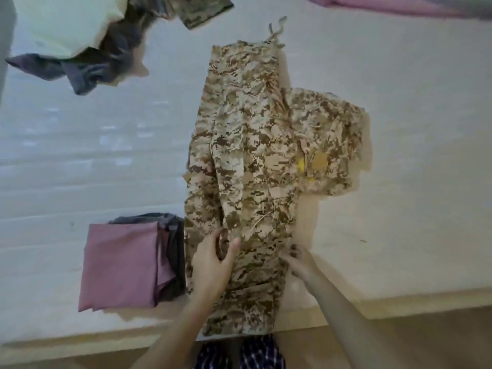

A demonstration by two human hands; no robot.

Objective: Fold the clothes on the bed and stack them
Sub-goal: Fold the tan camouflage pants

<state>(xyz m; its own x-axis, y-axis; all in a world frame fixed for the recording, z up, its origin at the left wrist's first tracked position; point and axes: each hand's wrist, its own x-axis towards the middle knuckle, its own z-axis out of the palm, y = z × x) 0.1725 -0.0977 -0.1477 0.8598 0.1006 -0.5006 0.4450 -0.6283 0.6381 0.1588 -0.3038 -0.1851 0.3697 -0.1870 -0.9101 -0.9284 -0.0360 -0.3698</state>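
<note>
Pale bed sheet (80, 155) carries a desert-camouflage garment (247, 155), stretched lengthwise away from the person. The left hand (213, 258) pinches a fold near its near end. The right hand (299, 258) touches its right edge, but I cannot tell its grip. The cloth looks limp yet thick, so hems should hold best. A folded mauve stack (119, 265) lies just left of it.
</note>
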